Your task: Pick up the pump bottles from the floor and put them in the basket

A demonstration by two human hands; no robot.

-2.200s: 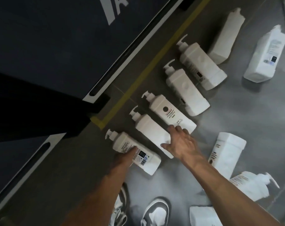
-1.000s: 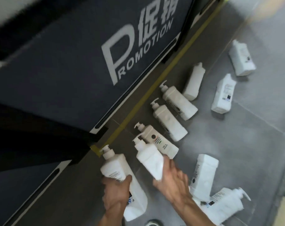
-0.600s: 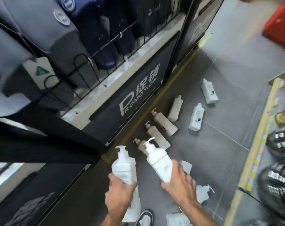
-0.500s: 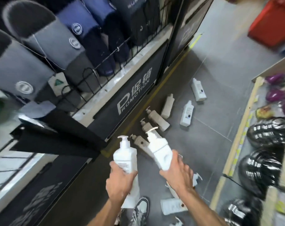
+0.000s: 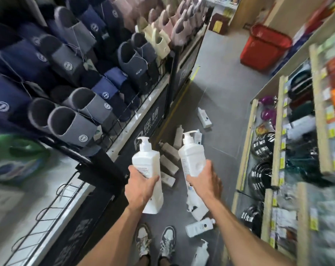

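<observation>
On the shop floor point(image 5: 220, 104) many bottles point(image 5: 199, 226) wait. The left hand point(image 5: 141, 186) grips one pump bottle point(image 5: 147, 162), the right hand point(image 5: 205, 181) grips a second bottle point(image 5: 192, 156). The red basket point(image 5: 264, 48) stands far ahead.

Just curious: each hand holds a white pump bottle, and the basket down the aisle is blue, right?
Not blue: the head view shows the basket is red. The left hand and right hand do each hold a white pump bottle.
</observation>
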